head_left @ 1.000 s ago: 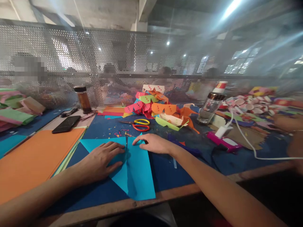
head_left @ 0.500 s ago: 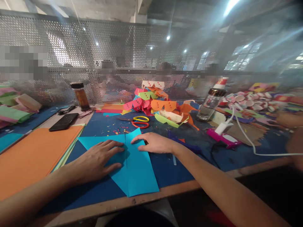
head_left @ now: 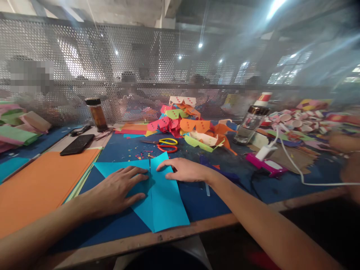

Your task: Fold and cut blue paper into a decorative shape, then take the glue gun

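Note:
A sheet of bright blue paper point(head_left: 165, 206) lies folded on the dark blue tabletop, with a seam running down its middle. Flat on its left half rests my left hand point(head_left: 125, 185), fingers stretched toward the seam. My right hand point(head_left: 182, 169) touches the upper right part, thumb and forefinger apart and pressing on the paper. Just beyond the sheet, scissors point(head_left: 166, 144) with yellow and red handles lie among small paper scraps. Behind them is a heap of cut paper masks point(head_left: 194, 124) in orange, pink, white and green.
Orange paper sheets point(head_left: 30, 183) are stacked at left, a black phone point(head_left: 77, 144) above them. A dark bottle point(head_left: 98, 116) and a clear bottle point(head_left: 249, 125) stand farther back. A pink power strip point(head_left: 266, 165) with a white cable lies right. Another person's arm point(head_left: 348, 161) shows at the right edge.

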Demonstrator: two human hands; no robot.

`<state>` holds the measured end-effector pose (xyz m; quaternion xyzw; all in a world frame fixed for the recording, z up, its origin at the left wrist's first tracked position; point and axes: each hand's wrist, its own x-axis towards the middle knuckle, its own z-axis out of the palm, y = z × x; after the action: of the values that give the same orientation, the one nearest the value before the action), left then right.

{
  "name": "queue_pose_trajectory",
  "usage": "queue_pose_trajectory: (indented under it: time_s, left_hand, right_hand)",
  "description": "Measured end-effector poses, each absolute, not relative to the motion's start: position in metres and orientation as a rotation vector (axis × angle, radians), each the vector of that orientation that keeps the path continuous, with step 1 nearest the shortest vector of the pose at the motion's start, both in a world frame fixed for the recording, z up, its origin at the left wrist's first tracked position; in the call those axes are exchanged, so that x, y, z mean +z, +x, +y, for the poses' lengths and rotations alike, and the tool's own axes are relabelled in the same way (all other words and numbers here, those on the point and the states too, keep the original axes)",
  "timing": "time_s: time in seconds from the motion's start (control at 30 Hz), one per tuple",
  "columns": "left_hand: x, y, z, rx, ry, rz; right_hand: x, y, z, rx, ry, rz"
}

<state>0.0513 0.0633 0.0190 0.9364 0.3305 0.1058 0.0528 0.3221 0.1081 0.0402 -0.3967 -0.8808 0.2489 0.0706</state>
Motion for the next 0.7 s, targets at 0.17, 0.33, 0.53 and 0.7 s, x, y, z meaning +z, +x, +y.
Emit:
queue_pose_trajectory:
  time_s: [0.17, 0.33, 0.53, 0.7]
  left_hand:
    - [0.0196, 0.0516, 0.0631, 0.287, 2.855, 1.022]
    - [0.0198, 0.0522, 0.0638, 0.270, 2.861, 1.021]
    - [0.0211, 0.0511, 0.0643, 0.289, 2.852, 1.008]
    - [0.0193, 0.0500, 0.0658, 0.300, 2.852, 0.997]
  right_hand:
    - [0.0390, 0.3234, 0.1091, 0.764, -1.178, -2.646]
    - [0.0404, 0.3253, 0.1089, 0.782, -1.172, -2.646]
    - [0.0418, 0.3253, 0.1073, 0.789, -1.175, -2.636]
    - [0.0431, 0.3250, 0.1103, 0.703, -1.332, -2.360]
